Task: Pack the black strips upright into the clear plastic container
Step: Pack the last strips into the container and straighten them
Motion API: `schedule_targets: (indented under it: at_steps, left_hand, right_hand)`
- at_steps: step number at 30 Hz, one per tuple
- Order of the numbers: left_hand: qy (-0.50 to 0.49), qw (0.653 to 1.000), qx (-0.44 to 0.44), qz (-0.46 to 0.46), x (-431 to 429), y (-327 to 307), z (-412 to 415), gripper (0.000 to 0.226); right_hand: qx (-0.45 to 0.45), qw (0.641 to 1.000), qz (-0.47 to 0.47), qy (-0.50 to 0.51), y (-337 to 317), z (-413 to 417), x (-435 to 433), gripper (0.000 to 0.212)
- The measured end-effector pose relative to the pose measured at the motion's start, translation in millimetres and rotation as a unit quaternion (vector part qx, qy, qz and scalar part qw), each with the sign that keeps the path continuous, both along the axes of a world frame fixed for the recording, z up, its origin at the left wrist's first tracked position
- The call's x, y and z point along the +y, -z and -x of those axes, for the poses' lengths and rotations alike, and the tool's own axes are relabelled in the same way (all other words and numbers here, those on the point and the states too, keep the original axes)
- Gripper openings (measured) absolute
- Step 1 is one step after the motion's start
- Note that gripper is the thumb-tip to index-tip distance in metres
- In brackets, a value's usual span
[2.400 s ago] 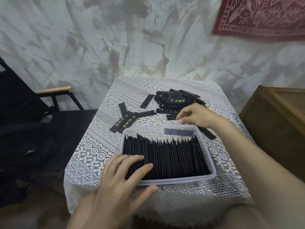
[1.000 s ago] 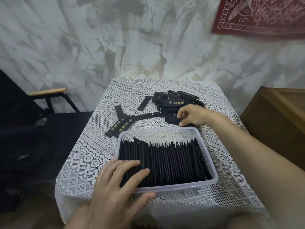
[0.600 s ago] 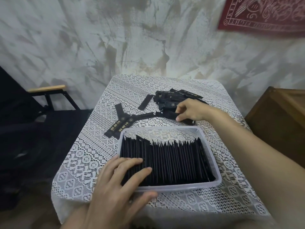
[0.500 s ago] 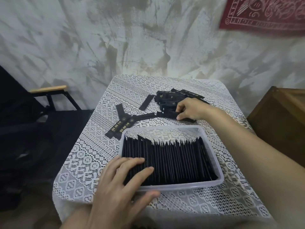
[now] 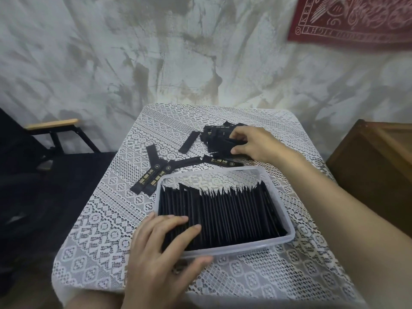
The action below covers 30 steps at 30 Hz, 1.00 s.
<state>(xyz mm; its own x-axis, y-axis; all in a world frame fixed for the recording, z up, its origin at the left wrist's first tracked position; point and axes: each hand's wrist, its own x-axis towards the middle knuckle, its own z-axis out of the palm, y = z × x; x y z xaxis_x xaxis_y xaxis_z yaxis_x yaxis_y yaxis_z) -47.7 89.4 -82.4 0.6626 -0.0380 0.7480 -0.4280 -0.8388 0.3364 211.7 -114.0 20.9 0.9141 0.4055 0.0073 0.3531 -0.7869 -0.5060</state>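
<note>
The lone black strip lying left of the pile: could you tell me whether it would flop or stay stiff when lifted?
Probably fairly stiff: the strip lies flat and straight, and the packed strips stand on edge without sagging. Likely light, being thin.

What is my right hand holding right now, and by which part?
The right hand grips black strips from the loose pile, pinched at their right end between thumb and curled fingers.
</note>
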Motion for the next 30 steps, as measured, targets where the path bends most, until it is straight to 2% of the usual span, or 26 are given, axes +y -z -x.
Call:
schedule_targets:
  at_steps: [2,4,6,9,12,14,17,20,22,24,26,30]
  left_hand:
    - [-0.003,1.000,0.005,0.002,-0.3,0.9,0.3,0.045]
    - [-0.003,1.000,0.008,0.002,-1.1,0.2,1.1,0.045]
    - [-0.002,1.000,0.009,-0.002,-2.0,-1.4,1.8,0.045]
    - [-0.005,1.000,0.020,-0.008,-1.7,-3.9,3.6,0.046]
    - [-0.006,0.999,0.030,-0.017,-0.9,-5.8,5.7,0.045]
    - [-0.010,0.999,0.036,-0.023,-0.6,-6.8,6.9,0.047]
    - [-0.013,0.999,0.040,-0.030,0.2,-9.1,8.2,0.048]
    - [-0.008,0.998,0.043,-0.035,1.1,-11.9,8.6,0.049]
    - [-0.007,0.998,0.052,-0.041,0.9,-13.5,8.9,0.048]
    - [-0.003,0.997,0.057,-0.043,1.7,-15.4,9.5,0.048]
    - [0.003,0.997,0.062,-0.044,3.5,-17.2,10.6,0.049]
    - [0.007,0.996,0.074,-0.040,5.9,-19.0,12.5,0.051]
  right_hand:
    - [0.032,0.999,-0.015,-0.010,-4.6,3.8,-1.7,0.031]
    - [0.047,0.996,0.071,-0.028,-5.2,9.3,-2.2,0.033]
    - [0.058,0.989,0.130,-0.033,-3.3,11.9,-3.1,0.024]
    - [0.052,0.995,0.082,-0.014,-21.3,18.7,-7.8,0.022]
    - [0.041,0.997,-0.059,0.001,-57.3,48.6,-6.8,0.017]
    - [0.080,0.988,-0.130,-0.029,-70.6,85.3,3.0,0.014]
    - [0.123,0.988,-0.082,-0.045,-52.9,134.8,21.1,0.021]
    - [0.066,0.998,0.015,0.012,-29.3,160.0,33.4,0.026]
    - [0.058,0.997,0.037,0.042,-19.5,170.1,39.6,0.042]
    - [0.051,0.997,0.035,0.053,-12.0,177.9,45.7,0.051]
    - [0.042,0.997,0.022,0.057,-10.1,183.0,47.4,0.051]
    - [0.071,0.996,-0.032,0.049,-14.7,188.4,36.7,0.038]
